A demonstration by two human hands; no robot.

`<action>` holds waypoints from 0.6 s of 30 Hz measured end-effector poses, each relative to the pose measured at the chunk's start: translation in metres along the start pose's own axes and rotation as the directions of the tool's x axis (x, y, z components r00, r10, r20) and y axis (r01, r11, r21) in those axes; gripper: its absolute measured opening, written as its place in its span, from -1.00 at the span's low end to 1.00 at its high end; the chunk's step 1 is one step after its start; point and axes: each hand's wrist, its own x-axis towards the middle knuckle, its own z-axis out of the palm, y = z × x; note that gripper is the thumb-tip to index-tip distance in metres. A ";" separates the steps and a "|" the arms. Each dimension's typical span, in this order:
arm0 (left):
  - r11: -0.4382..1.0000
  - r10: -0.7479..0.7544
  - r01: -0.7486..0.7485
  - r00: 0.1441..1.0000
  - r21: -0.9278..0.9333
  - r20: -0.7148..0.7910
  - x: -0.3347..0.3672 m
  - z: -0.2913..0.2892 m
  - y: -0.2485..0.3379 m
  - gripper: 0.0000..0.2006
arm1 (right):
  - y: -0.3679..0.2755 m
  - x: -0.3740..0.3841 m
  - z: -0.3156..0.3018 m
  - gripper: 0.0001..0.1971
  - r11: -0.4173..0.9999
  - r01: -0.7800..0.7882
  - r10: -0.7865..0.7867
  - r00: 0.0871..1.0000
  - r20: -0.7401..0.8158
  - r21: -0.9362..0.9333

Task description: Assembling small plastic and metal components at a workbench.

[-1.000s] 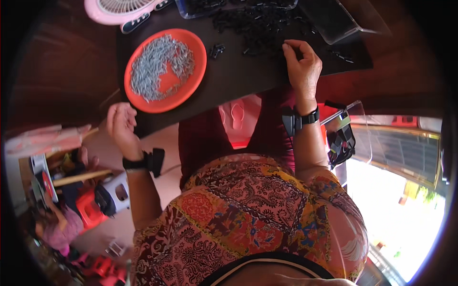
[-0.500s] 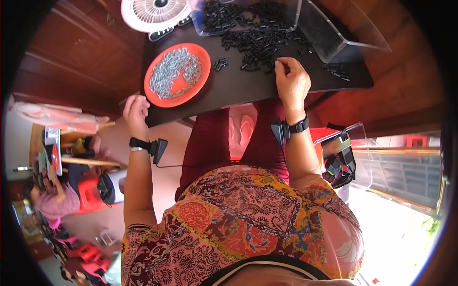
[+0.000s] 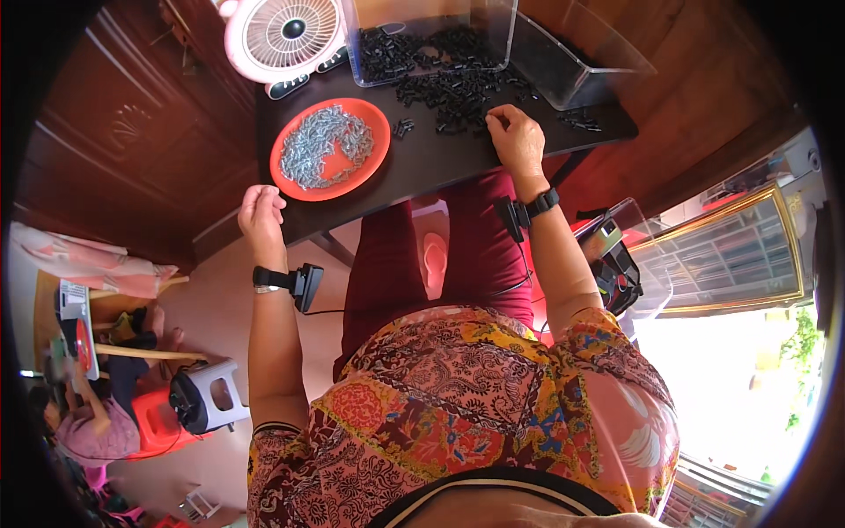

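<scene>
My left hand (image 3: 261,218) is just off the near left rim of an orange plate (image 3: 377,167), its fingers curled together. Whatever may be in them is too small to make out. Many small silvery metal pins or screws (image 3: 308,145) lie on the plate, with a bare patch at its lower middle. My right hand (image 3: 518,143) rests at the near edge of a heap of small black cylindrical pieces (image 3: 458,101), thumb and fingertips pinched together. The fingertips hide anything between them. A few black pieces (image 3: 403,128) lie apart beside the plate.
A clear plastic bin (image 3: 431,75) of black pieces stands behind the heap. Another clear container (image 3: 581,75) is to its right, with more pieces (image 3: 579,121) before it. A pink-white fan (image 3: 289,35) stands at the table's (image 3: 422,172) far left. Another person (image 3: 97,427) sits at far left.
The whole view has shifted and turned slightly. My left hand remains by the plate's rim, and my right hand stays at the black heap with its fingers still pinched.
</scene>
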 end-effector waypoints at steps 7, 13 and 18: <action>0.999 -0.005 0.005 1.000 -0.049 0.008 -0.002 0.004 0.008 -0.86 | 0.002 0.007 -0.006 -0.87 1.000 -0.004 0.003 1.000 0.010 0.011; 0.999 0.002 -0.001 1.000 -0.044 0.026 -0.011 0.006 0.017 -0.86 | 0.003 0.014 -0.026 -0.84 0.991 -0.066 0.056 0.994 0.093 0.114; 0.999 0.013 -0.014 1.000 -0.051 -0.006 -0.019 0.001 0.025 -0.84 | -0.025 0.019 -0.050 -0.88 0.981 0.044 -0.097 0.955 0.279 0.191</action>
